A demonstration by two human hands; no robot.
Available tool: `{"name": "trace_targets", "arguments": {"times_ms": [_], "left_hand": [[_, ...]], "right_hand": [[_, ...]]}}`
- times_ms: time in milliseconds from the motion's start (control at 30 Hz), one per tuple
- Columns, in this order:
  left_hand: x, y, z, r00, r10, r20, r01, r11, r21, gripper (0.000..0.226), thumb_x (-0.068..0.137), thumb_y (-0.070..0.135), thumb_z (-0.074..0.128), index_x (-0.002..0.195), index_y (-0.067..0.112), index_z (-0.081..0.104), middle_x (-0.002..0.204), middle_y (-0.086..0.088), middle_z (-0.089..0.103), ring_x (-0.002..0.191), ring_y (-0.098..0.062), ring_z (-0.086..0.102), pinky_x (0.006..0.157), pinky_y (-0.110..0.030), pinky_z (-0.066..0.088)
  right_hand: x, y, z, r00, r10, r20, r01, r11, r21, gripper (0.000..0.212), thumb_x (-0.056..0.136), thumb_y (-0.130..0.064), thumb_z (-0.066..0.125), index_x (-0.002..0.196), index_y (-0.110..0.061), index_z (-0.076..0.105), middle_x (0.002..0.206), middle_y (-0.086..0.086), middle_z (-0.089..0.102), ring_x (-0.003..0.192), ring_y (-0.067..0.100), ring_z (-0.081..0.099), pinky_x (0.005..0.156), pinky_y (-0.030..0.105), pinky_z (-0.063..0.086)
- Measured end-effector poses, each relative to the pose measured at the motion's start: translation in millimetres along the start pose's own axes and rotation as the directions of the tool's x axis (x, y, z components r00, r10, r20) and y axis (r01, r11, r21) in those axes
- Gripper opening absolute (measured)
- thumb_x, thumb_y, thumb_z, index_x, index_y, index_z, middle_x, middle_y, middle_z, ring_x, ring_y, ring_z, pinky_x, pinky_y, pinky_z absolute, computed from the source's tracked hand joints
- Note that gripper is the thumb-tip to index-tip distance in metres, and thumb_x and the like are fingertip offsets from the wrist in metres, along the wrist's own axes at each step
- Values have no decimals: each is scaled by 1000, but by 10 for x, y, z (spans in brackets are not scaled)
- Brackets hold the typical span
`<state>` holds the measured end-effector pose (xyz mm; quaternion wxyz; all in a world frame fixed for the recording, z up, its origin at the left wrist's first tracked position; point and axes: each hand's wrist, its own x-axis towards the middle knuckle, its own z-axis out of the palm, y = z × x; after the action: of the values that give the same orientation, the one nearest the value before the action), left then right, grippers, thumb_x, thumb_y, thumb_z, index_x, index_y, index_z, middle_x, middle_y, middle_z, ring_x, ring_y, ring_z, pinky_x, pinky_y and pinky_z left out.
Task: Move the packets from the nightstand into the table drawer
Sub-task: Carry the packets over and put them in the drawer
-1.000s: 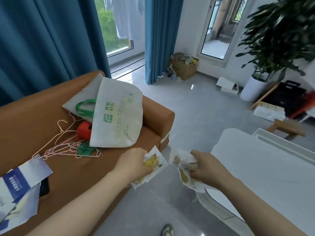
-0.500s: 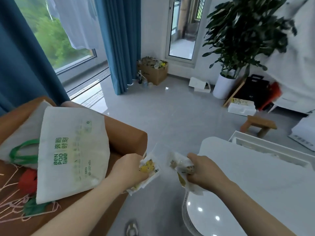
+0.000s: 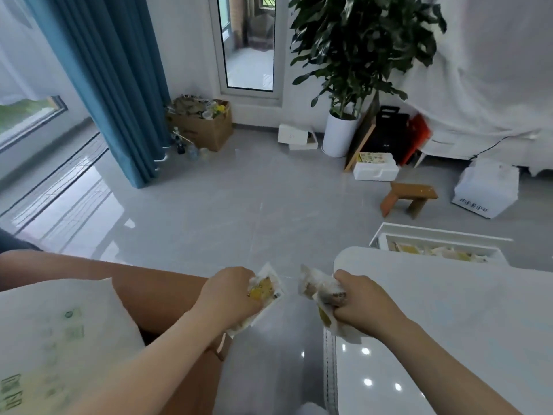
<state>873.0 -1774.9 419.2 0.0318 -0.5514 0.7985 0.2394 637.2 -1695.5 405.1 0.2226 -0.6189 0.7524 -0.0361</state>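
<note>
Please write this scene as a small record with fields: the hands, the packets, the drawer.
left hand: grips white plastic packets with yellow print
right hand: grips crumpled white plastic packets
drawer: white table drawer, open, yellow-and-white packets already inside
table: glossy white table, under the right forearm
task state: held packets not yet in drawer

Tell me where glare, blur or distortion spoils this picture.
Head view: window light glares off the floor at the picture's left; motion blur softens the packets in the left hand and right hand and the print on the white bag; the wide-angle lens bends the curtain.
</note>
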Motion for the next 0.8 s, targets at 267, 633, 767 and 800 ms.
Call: {"name": "trace_targets", "arguments": {"times_ms": [267,633,767,800], "left_hand": [[1343,316,-183,994,76,81,-79,996,40,24,75,38,64,91,20,61,82,4,59,87,-17,61,62,-22,38],[3061,1147,-481,983,114,147,-131,985,110,18,75,36,64,83,21,59,78,7,58,69,-10,54,55,-20,40],[3714,1372,-541,965,203,163,-228,962,150,25,77,43,64,87,20,61,82,9,58,74,-10,53,54,-19,36],[3897,1431,-562,959,227,169,-253,955,156,27,77,44,64,91,20,62,84,10,57,77,-11,52,55,-19,37]], "right_hand": [[957,455,-218,991,136,-10,-135,989,59,22,72,-22,60,80,-21,39,74,-1,57,69,18,55,56,31,41],[2151,1283,-783,960,277,-36,-268,950,157,23,75,-22,63,87,-19,44,82,0,59,73,19,57,59,31,43],[2542,1533,-913,940,338,-36,-327,927,183,24,75,-24,65,87,-19,45,84,1,60,75,19,57,61,30,44],[2656,1595,-945,933,359,-38,-346,919,191,24,75,-25,66,88,-19,46,84,0,61,75,19,58,61,30,44]]}}
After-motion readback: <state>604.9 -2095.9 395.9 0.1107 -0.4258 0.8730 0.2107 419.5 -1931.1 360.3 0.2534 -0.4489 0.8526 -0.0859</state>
